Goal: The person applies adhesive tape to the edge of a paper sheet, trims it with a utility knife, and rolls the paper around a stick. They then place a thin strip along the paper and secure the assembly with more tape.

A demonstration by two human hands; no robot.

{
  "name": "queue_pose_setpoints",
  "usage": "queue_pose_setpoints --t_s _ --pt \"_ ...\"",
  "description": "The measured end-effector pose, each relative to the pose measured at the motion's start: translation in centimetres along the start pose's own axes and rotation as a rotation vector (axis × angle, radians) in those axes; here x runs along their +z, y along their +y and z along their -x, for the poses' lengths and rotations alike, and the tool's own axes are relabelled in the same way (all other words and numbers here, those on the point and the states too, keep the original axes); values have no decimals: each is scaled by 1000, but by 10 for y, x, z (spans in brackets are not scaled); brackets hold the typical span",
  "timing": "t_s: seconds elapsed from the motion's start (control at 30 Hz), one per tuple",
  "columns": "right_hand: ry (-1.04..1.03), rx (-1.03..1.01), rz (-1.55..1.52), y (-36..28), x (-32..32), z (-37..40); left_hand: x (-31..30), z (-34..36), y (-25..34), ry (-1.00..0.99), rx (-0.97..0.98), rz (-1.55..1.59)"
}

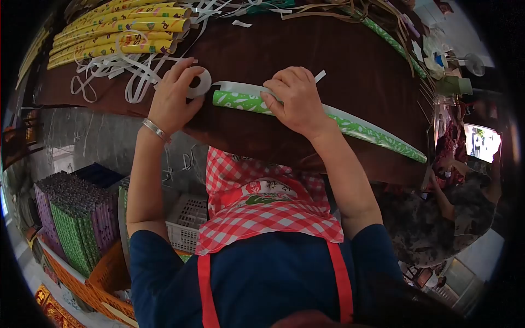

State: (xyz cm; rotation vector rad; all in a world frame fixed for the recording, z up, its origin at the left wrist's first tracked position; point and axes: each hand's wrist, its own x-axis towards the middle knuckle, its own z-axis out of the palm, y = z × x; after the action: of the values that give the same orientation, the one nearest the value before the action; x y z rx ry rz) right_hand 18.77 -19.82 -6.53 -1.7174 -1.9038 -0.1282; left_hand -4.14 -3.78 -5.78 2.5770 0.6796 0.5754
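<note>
Green tube [369,131] lying across the upper centre-right of the frame beneath the right hand [297,101], which is closed on a white strip [238,87] (the left hand [174,93] grips its roll [205,82]); the strip could skew along the tube if uneven tension twisted it.

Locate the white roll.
Left of centre in the head view, the white roll is in the left hand, beside the left end of the green tube.

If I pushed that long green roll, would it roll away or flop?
The green roll might roll, since it looks rounded. It seems fairly stiff, with no crumpling visible. Its shiny surface could be slippery.
</note>
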Motion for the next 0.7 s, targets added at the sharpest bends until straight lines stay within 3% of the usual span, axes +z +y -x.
queue_pose_setpoints --t_s 0.13,0.43,0.5,0.63,0.7 --pt "-60 -6 19 -2 -1 0 0 -5 -6 -45 120 -88" --pt "-96 -9 24 -2 0 1 -5 -16 -15 -88 -71 200" --pt "-104 -6 23 -2 -2 0 -2 -18 -16 -43 13 143" --pt "-103 -17 32 -1 -2 -1 -11 -20 -9 -72 -23 153" --pt "-93 -26 37 0 -2 -1 -17 -21 -7 -38 23 -142"
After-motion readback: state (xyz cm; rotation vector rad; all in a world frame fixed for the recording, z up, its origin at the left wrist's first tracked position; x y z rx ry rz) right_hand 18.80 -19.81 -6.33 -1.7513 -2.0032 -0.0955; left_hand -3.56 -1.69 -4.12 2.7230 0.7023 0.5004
